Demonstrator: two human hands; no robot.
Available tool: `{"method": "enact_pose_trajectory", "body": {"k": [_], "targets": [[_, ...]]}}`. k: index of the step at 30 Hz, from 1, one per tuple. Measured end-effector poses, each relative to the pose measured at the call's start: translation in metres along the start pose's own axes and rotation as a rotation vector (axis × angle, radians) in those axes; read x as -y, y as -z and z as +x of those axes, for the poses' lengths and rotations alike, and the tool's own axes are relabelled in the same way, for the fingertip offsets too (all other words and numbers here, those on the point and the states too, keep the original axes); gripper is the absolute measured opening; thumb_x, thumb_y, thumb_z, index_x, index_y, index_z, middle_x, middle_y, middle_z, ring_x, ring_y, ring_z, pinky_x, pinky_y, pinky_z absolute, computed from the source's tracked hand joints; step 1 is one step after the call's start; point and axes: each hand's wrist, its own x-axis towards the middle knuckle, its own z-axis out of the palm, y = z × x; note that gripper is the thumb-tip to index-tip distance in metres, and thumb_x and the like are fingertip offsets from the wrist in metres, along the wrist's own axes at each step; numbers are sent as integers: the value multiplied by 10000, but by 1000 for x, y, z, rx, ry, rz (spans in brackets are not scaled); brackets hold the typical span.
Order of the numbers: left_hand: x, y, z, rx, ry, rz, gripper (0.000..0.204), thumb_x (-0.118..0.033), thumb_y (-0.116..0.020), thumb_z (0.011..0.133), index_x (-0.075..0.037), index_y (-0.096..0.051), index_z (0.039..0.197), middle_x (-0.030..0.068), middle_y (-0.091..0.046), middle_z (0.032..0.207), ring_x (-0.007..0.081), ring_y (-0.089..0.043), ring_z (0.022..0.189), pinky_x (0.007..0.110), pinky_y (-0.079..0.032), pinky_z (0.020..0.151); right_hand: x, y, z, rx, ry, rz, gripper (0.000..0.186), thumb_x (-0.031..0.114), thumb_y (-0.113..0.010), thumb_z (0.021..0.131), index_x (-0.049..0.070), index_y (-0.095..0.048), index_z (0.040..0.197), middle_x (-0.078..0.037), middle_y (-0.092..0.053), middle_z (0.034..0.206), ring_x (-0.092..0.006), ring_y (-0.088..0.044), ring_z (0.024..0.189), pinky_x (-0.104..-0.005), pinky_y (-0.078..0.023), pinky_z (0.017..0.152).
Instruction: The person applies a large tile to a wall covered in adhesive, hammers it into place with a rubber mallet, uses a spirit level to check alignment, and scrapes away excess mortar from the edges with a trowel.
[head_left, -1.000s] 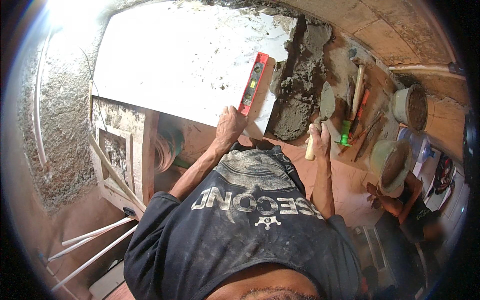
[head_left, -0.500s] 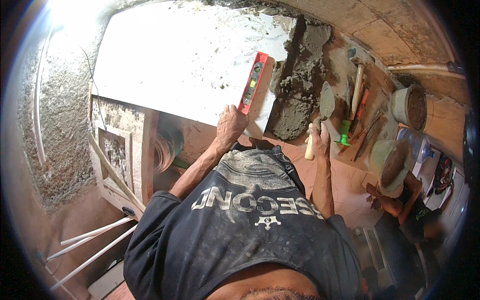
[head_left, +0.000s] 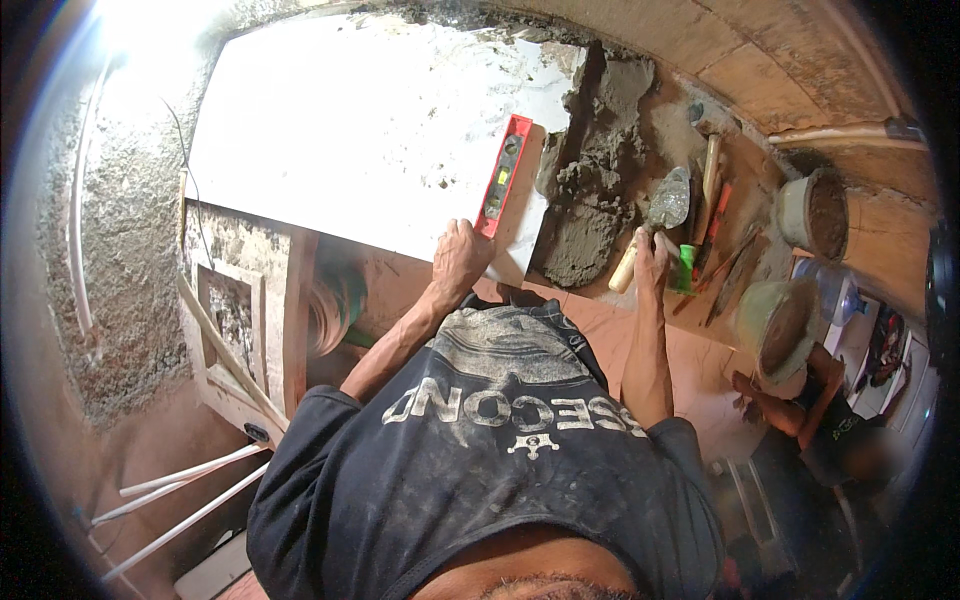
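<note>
My left hand [head_left: 462, 257] is closed at the near edge of a big white tile [head_left: 350, 130], fingertips hidden. Right beside its knuckles is the lower end of a red spirit level [head_left: 504, 178], which lies along the tile's right side; whether the fingers grip the level or the tile edge I cannot tell. My right hand [head_left: 652, 262] is wrapped round the pale handle of a trowel [head_left: 622, 274]. The trowel's broad blade, grey and wet-looking, points away from me, just right of a heap of grey mortar [head_left: 585, 235] that runs along the tile's right edge.
A hammer [head_left: 712, 165], a green-handled tool [head_left: 686, 268] and a red tool [head_left: 716, 222] lie right of the trowel. Two mortar-smeared buckets [head_left: 795, 215] [head_left: 752, 312] stand further right. Another person [head_left: 810, 400] crouches at lower right. White pipes [head_left: 190, 472] lean at lower left.
The trowel blade has turned from nearly edge-on to showing its broad wet face, and its handle has tilted. The left hand and level stay together; the whole view has shifted slightly.
</note>
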Motion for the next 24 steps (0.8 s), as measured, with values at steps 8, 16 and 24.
{"method": "enact_pose_trajectory", "body": {"k": [8, 16, 24], "targets": [[-4, 21, 8, 63, 90, -161, 483, -358, -647, 820, 40, -503, 1052, 256, -537, 1009, 408, -555, 912, 474, -458, 774, 55, 71, 44, -95, 12, -122, 416, 354, -484, 920, -4, -597, 1100, -232, -634, 1029, -353, -622, 959, -417, -477, 821], [-6, 42, 135, -74, -117, 111, 527, -215, -602, 820, -126, -456, 1318, 270, -414, 1338, 412, -426, 1216, 481, -400, 971, 65, 80, 163, 81, -49, -444, 369, 288, -469, 907, 13, -593, 1122, -212, -601, 1135, -384, -568, 1052, -452, -455, 869], [-2, 51, 185, 18, 28, 151, 584, -279, -742, 710, -155, -520, 1235, 227, -499, 1154, 388, -604, 981, 608, -400, 852, 2, 49, 219, -62, 29, -535, 366, 311, -484, 889, 0, -582, 1053, -239, -619, 948, -349, -619, 884, -455, -475, 746]]}}
